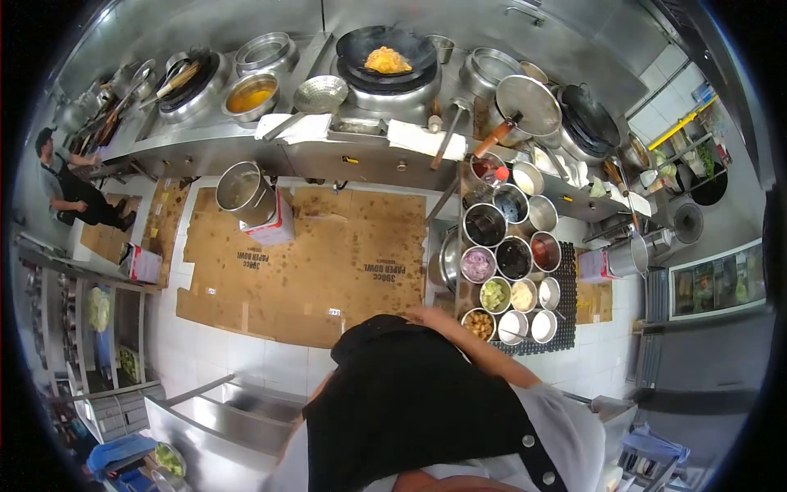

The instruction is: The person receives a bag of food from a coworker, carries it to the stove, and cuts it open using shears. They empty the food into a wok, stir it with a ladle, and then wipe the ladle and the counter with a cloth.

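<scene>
My right hand (428, 318) shows only in part, at the front edge of my black apron (410, 410). Its fingers are mostly hidden, so what they hold, if anything, does not show. To the right of it stand several steel containers; the nearest hold browned cubes (479, 325), chopped green vegetable (494, 294) and chopped purple onion (478, 264). My left hand is hidden behind my body; just a strip of that arm shows. At the back, a black wok (365, 51) on the range holds yellow-orange food (387, 60), with haze around it.
A steel stockpot (246, 193) stands on a box over the cardboard (311, 271) on the floor. Along the range lie a perforated ladle (320, 95), a pot of orange liquid (251, 93) and a wooden-handled strainer (529, 105). Another person (74, 180) stands far left.
</scene>
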Motion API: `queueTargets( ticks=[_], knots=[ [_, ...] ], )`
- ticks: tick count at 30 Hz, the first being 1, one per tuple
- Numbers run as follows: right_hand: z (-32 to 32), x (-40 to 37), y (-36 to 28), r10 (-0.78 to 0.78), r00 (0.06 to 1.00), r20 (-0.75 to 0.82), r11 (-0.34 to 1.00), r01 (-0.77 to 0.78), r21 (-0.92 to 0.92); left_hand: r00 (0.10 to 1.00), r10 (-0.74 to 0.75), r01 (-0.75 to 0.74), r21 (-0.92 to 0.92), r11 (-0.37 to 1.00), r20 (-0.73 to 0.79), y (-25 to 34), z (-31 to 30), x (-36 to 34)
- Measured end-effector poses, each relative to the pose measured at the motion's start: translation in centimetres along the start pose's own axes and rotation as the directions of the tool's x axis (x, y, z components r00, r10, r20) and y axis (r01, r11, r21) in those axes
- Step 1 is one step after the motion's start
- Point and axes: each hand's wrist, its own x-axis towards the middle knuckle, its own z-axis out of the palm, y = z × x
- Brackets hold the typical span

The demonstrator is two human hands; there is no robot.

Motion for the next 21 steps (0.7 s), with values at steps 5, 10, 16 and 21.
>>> queueTargets(
  ticks=[5, 10, 16, 21],
  knots=[
    [-2.0, 5.3, -2.4, 0.214, 0.952, 0.217, 0.973, -0.227, 0.038, 0.974, 0.121, -0.141, -0.095, 0.985, -0.190, -11.4, -9.2, 3.3],
    [-12.3, 22.2, 6.1, 0.604, 0.692, -0.395, 0.644, -0.131, 0.754, 0.741, -0.043, 0.225, 0.187, 0.956, -0.670, 1.2, -13.4, -2.3],
    [-25.8, 33.9, 11.4, 0.887, 0.274, -0.370, 0.351, 0.119, 0.929, 0.496, 0.242, 0.228, 0.394, 0.891, -0.834, 0.1, -22.3, -0.2],
    [-33.1, 36.8, 12.4, 0.700, 0.538, -0.470, 0.403, 0.245, 0.882, 0.729, 0.010, 0.454, 0.495, 0.741, -0.684, -1.0, -23.3, 5.8]
  ],
)
